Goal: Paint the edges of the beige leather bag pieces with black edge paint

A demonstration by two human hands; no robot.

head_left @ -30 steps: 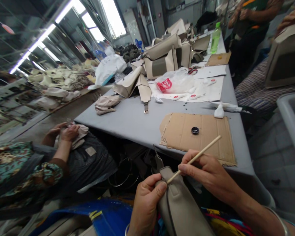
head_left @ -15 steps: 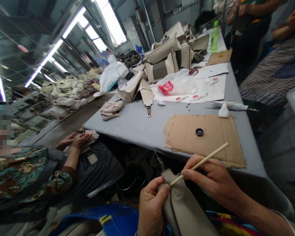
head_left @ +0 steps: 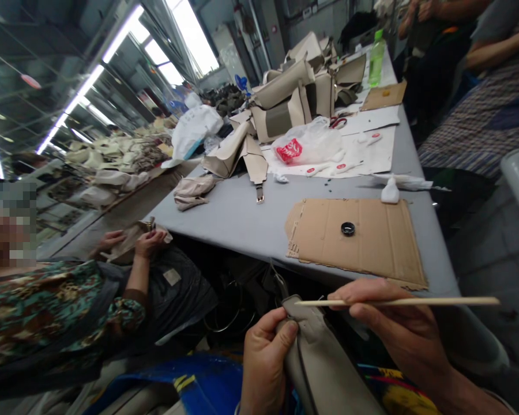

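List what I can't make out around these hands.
In the head view:
Grey-beige piece: lower end, cut off by the bottom edge.
Left hand: some fingers, hidden by the hand itself and the piece.
Stick in the right hand: tip contact with the piece, too small to tell.
Small black container: contents, if any, too small to tell.

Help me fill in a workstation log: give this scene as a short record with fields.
left hand: pinches the beige piece
right hand: holds the pale stick
stick tip: by the piece's upper end, contact unclear
grey table: bears the cardboard, round black item on it
near cardboard's far right corner: white bottle
farther back: translucent plastic bag with red print
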